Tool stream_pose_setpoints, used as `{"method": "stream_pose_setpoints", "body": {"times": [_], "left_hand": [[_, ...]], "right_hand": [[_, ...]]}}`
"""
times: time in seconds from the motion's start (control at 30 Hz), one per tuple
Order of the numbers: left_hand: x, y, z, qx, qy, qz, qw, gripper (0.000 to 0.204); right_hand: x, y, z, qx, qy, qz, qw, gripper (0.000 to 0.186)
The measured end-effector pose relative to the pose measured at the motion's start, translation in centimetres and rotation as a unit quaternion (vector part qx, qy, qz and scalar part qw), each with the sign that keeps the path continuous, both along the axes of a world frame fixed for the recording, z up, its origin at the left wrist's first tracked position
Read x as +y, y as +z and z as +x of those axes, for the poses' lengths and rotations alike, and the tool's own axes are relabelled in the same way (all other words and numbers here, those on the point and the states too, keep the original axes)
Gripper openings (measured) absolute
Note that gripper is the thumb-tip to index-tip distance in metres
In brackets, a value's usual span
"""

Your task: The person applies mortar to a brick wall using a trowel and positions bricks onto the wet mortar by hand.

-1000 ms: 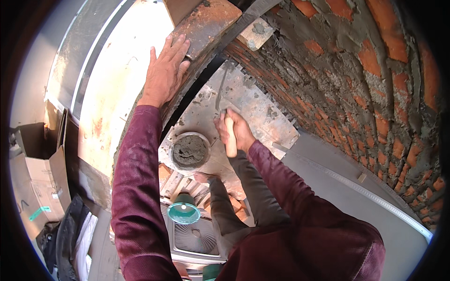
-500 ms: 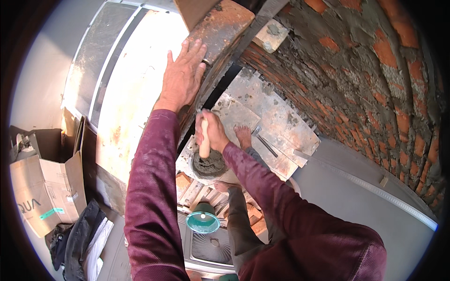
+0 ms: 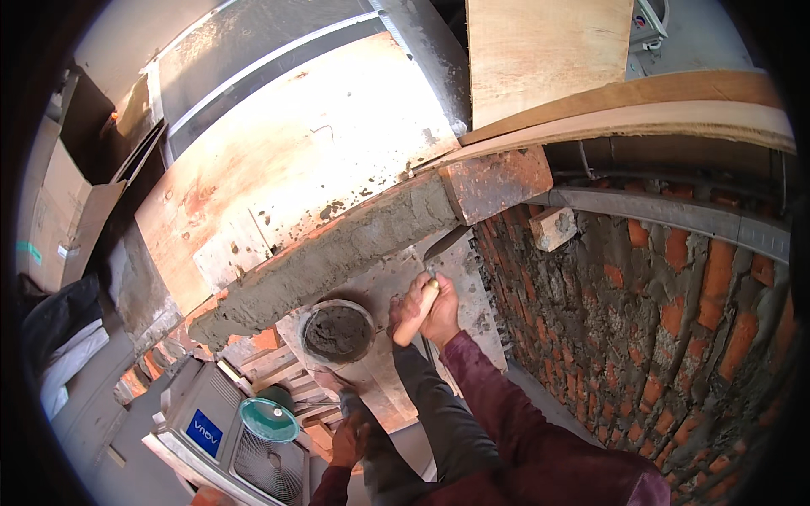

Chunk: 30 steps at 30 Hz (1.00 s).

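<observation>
Head view: trowel at the fresh mortar bed

Head camera first, and it is the only view I have. My right hand (image 3: pixel 429 305) is wrapped tight around the pale wooden handle of a pointing trowel (image 3: pixel 439 257), fingers pressed closed on it. The trowel's narrow steel blade slants up and to the right, its tip just under the lower corner of a red brick (image 3: pixel 496 181). That brick sits at the right end of a long grey mortar bed (image 3: pixel 329 257) spread along the top edge of the wall course. The bed runs down and to the left from the brick.

Just left of my right hand is a round mortar bucket (image 3: pixel 337 333), part filled with wet grey mix. It rests near my knee.

My left hand (image 3: pixel 348 443) hangs low near the bottom edge, beside my dark trouser leg. I cannot tell whether that grip is spread or closed; it holds nothing I can make out.

To the right rises a rough brick wall (image 3: pixel 675 320) with mortar smeared over its joints. A curved wooden plank (image 3: pixel 641 114) arches above the brick. Below, a teal bowl (image 3: pixel 268 419) sits on a grey metal unit (image 3: pixel 211 438).
</observation>
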<state>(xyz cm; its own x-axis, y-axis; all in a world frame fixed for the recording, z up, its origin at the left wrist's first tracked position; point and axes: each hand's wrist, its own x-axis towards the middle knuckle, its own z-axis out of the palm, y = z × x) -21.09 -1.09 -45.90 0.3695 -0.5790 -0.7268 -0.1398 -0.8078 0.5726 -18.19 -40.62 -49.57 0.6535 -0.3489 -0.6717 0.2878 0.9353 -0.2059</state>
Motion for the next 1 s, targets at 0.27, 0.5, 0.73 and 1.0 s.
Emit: {"method": "stream_pose_setpoints", "body": {"times": [0.27,0.5,0.73,1.0], "left_hand": [[18.4,5.2,-20.4,0.308,0.238,0.257,0.885,0.064],[16.6,-1.0,-18.6,0.313,0.427,0.238,0.814,0.103],[30.7,-11.6,-19.6,0.030,0.571,0.193,0.797,0.051],[42.6,-15.1,-20.6,-0.023,0.418,0.434,0.798,0.056]], "right_hand": [[12.7,3.9,-11.2,0.153,0.360,0.125,0.912,0.027],[14.7,2.4,-10.1,0.230,0.617,-0.247,0.711,0.013],[21.2,-0.7,-11.1,0.269,0.698,-0.409,0.523,0.021],[27.5,0.1,-16.6,0.315,0.688,-0.394,0.521,0.019]]}}
